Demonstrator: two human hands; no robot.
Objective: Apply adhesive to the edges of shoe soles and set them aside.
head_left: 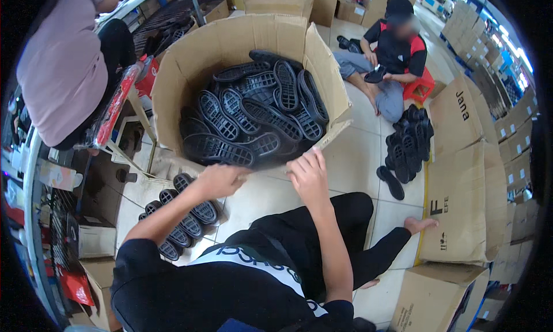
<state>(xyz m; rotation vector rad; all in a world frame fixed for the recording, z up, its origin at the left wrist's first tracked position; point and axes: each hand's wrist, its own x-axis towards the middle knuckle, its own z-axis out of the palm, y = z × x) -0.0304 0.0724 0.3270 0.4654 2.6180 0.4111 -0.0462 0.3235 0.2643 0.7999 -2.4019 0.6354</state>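
A large cardboard box (230,41) full of black shoe soles (268,116) stands in front of me. At its near rim my left hand (222,180) is closed on one end of a thin, dark sole-like piece (269,168), which is smeared by motion. My right hand (309,169) pinches toward the other end of this piece, with its fingers close to the box's near right corner. Below my left forearm, rows of black soles (201,211) stand on the floor, partly hidden by the arm.
At the far right a person (397,49) on a red stool (419,85) holds a dark shoe. Black footwear (409,142) is piled nearby. Cardboard boxes (461,199) line the right side. Another person (63,72) sits at the left beside a metal-framed stand (135,116).
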